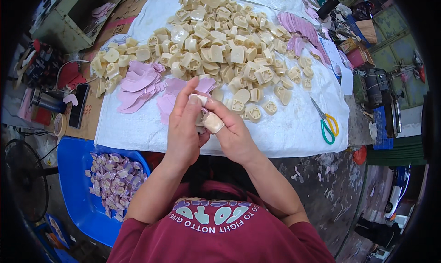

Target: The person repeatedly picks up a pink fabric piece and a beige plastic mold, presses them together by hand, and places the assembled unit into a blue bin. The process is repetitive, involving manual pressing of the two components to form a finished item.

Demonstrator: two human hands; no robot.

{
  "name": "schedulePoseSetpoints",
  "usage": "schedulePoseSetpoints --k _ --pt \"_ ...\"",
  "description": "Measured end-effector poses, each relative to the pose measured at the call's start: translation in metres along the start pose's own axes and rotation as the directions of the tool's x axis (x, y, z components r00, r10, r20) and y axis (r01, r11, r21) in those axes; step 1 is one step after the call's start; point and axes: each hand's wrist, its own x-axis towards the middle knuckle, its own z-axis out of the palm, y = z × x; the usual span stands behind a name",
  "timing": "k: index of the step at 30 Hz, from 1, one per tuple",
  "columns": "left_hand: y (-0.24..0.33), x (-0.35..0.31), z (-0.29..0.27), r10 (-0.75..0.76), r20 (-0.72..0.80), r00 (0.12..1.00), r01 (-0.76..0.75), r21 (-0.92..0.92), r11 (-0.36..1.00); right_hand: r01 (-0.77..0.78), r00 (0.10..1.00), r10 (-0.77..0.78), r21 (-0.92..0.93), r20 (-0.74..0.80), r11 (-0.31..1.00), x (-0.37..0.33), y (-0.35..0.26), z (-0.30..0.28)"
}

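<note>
In front of my chest, my left hand [183,125] and my right hand [232,132] come together over the near edge of the cloth. Both sets of fingers close round a small shoe heel [200,119], mostly hidden by them, with a bit of lilac showing. Pale tape wraps the right thumb [213,123] and a fingertip [198,99]. Just beyond the hands lie lilac cut pieces of thin sheet [172,95] and a large heap of cream shoe heels [220,47], some with ribbed hollow ends.
A white cloth [133,134] covers the table. Scissors [327,120] with green and yellow handles lie at right. More lilac pieces [298,26] are fanned at the far right. A blue tub [76,189] of lilac-covered heels [112,180] sits lower left, beside a fan [27,173]. A phone [79,106] lies left.
</note>
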Motion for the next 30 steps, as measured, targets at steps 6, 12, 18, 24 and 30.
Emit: schedulePoseSetpoints --k 6,12,18,24,30 --pt "0.000 0.007 -0.012 -0.030 0.145 0.989 0.037 -0.042 0.998 0.066 0.997 -0.056 -0.225 0.052 0.972 -0.004 -0.010 0.000" --pt "0.015 -0.006 -0.016 -0.073 0.414 0.908 0.165 -0.192 0.967 -0.002 0.996 0.009 -0.074 0.087 0.997 -0.009 -0.028 -0.009" --pt "0.012 -0.013 -0.018 -0.026 0.499 0.866 0.220 -0.335 0.916 0.003 0.990 -0.037 0.238 0.139 0.971 -0.016 -0.028 -0.011" --pt "0.006 -0.014 -0.021 0.064 0.428 0.901 0.055 -0.260 0.964 -0.063 0.998 0.064 0.325 0.009 0.944 -0.020 -0.028 0.007" --pt "0.011 -0.015 -0.025 0.112 0.515 0.850 -0.033 -0.160 0.987 -0.090 0.996 0.072 0.396 0.060 0.914 -0.018 -0.027 0.001"
